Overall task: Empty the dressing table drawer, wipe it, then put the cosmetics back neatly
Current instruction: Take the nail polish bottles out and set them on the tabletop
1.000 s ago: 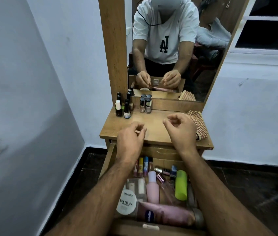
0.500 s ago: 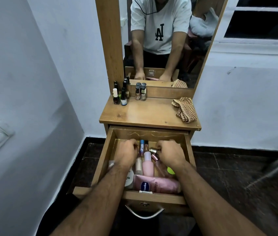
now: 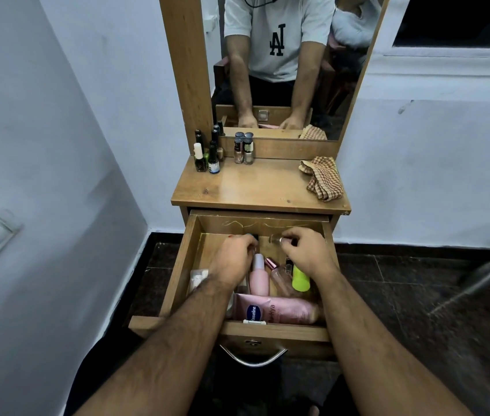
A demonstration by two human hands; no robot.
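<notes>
Both of my hands are reaching into the open wooden drawer [image 3: 183,265] of the dressing table, which is standing pulled far out under the table top. My left hand [image 3: 233,259] is curling its fingers around some small dark-capped items near the back of the drawer; I cannot tell exactly how many, because my fingers are hiding them. My right hand [image 3: 305,250] is pinching a small clear glass bottle with a shiny metal neck [image 3: 276,239] between thumb and fingertips, just above the drawer's back part.

Inside the drawer many cosmetics are still lying. A pale pink plastic bottle with a white cap [image 3: 259,276] is lying in the middle, pointing to the back. Just beside it a clear bottle with a rose-gold cap [image 3: 278,273] is lying tilted, and a bright lime-green plastic bottle [image 3: 300,278] is lying near my right wrist. Along the front wall a large pink soft tube with a blue oval label [image 3: 279,310] is lying sideways. At the left side a clear packet with white pieces [image 3: 198,277] is showing partly under my left forearm.

On the wooden table top [image 3: 252,190] several dark nail polish bottles [image 3: 207,159] are standing at the left back corner, two small bottles with grey caps [image 3: 244,148] are standing near them, and a brown checked cloth [image 3: 324,178] is lying crumpled at the right.
</notes>
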